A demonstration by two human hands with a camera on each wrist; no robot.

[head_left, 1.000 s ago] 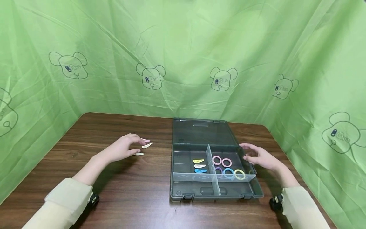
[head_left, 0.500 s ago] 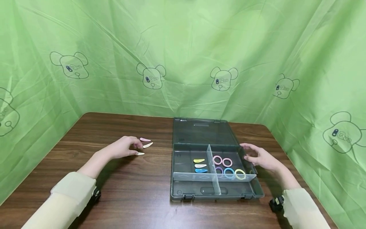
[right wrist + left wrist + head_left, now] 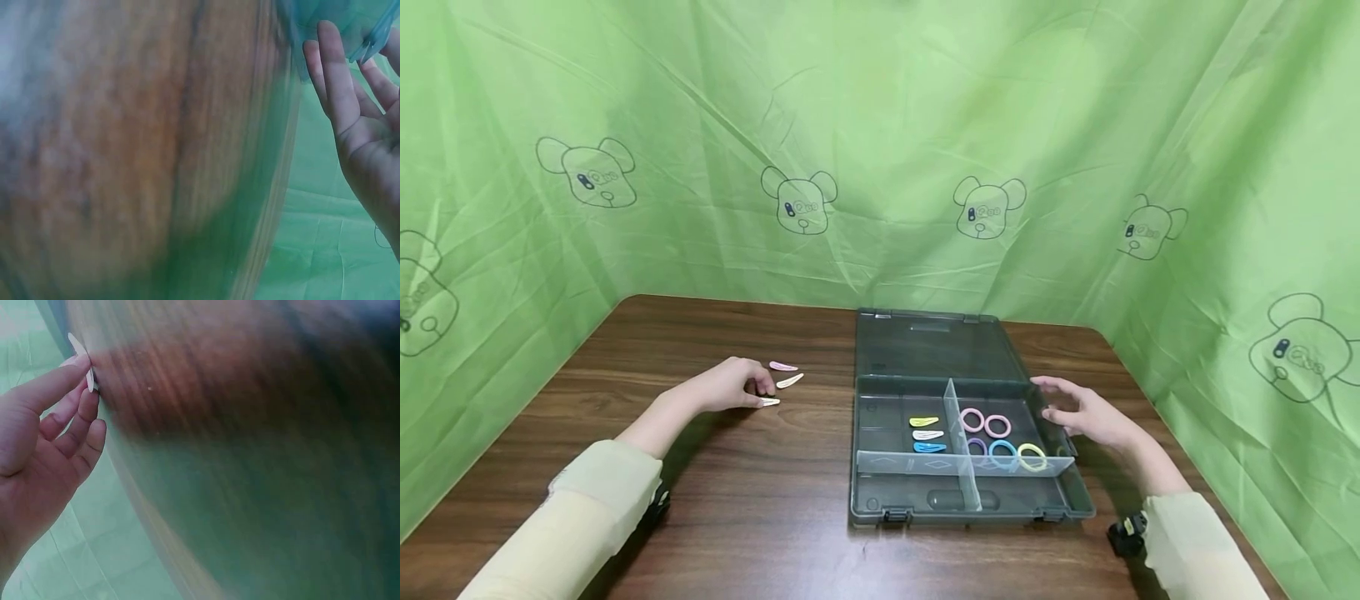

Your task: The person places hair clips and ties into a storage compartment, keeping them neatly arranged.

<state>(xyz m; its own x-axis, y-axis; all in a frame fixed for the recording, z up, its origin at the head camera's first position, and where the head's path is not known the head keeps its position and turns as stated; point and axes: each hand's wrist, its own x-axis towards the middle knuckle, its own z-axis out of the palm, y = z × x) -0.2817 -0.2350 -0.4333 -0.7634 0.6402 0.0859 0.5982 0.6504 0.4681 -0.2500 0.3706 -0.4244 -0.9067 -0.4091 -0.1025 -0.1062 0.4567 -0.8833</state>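
Observation:
My left hand [image 3: 726,387] is low over the left part of the table, its thumb and fingertips pinching a pale hair clip [image 3: 92,380]. Close beyond it lie a cream hair clip [image 3: 790,381] and a pink hair clip [image 3: 783,367]. An open grey translucent divided box [image 3: 910,500] stands right of centre. Yellow [image 3: 923,422], white [image 3: 928,435] and blue [image 3: 929,447] hair clips lie in its back left compartment. My right hand [image 3: 1086,414] rests at the box's back right corner, with fairly straight fingers touching its edge; the contact is partly hidden.
The back right compartment holds several hair ties, among them a blue one [image 3: 1002,454] and a yellow one [image 3: 1032,457]. Clear dividers [image 3: 917,462] split the box. Its lid [image 3: 932,346] lies back. Green cloth [image 3: 880,125] surrounds the brown table [image 3: 737,517].
My left hand has drawn slightly nearer me, from over the clips onto the nearest pale one, uncovering the pink clip. My right hand stays at the box.

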